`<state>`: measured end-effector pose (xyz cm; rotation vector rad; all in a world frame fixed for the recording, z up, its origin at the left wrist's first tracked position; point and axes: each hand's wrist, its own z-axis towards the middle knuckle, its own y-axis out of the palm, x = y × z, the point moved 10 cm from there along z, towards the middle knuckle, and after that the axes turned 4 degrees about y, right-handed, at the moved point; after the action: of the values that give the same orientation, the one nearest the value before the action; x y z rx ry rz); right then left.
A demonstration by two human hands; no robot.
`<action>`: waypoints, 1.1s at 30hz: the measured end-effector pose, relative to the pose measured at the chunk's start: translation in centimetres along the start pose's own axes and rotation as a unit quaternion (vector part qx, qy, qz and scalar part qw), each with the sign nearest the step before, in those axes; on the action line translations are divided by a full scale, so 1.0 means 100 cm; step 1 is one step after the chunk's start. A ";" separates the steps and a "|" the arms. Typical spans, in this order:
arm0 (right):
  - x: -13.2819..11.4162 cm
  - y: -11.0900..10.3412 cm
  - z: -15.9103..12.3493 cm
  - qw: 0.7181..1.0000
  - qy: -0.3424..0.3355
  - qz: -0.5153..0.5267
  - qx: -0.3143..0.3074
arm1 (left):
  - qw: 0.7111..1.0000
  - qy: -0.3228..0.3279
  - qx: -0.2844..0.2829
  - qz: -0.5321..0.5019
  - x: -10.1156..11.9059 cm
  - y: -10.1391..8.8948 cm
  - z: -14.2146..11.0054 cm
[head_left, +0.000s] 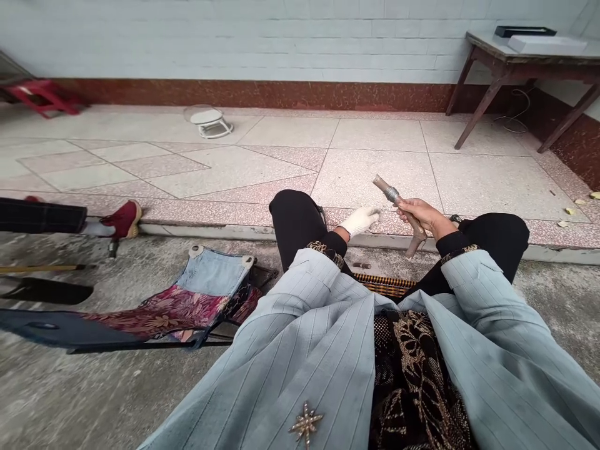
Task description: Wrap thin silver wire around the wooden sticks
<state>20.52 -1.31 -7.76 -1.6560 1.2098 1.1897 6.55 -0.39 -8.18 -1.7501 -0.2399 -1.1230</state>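
Note:
A forked piece of brown branch (416,236) is gripped in my bare right hand (424,214). Grey wire (392,194) is wound in a tight band near its upper end, which points up and to the left. The fork hangs below my fingers. My left hand (360,220), in a white knitted glove, is held a little left of the branch and apart from it. Its fingers are bent and pressed together; anything between them is too small to make out. Both hands are above the space between my knees.
Ahead runs a raised tiled step (375,169). On it stand a white stool (209,122), a red stool (47,97) and a wooden table (506,59). A folding chair (159,312) lies left, near another person's red shoe (122,220). Below my hands is an orange-and-black woven surface (382,284).

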 end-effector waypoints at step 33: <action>-0.012 0.008 -0.026 0.976 -0.022 -0.138 -0.167 | 0.998 0.034 -0.013 -0.059 -0.018 0.000 0.009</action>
<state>20.28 -3.63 -5.93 -1.9573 0.7486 1.2918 6.06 0.94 -9.62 -1.7352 -0.2902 -1.2734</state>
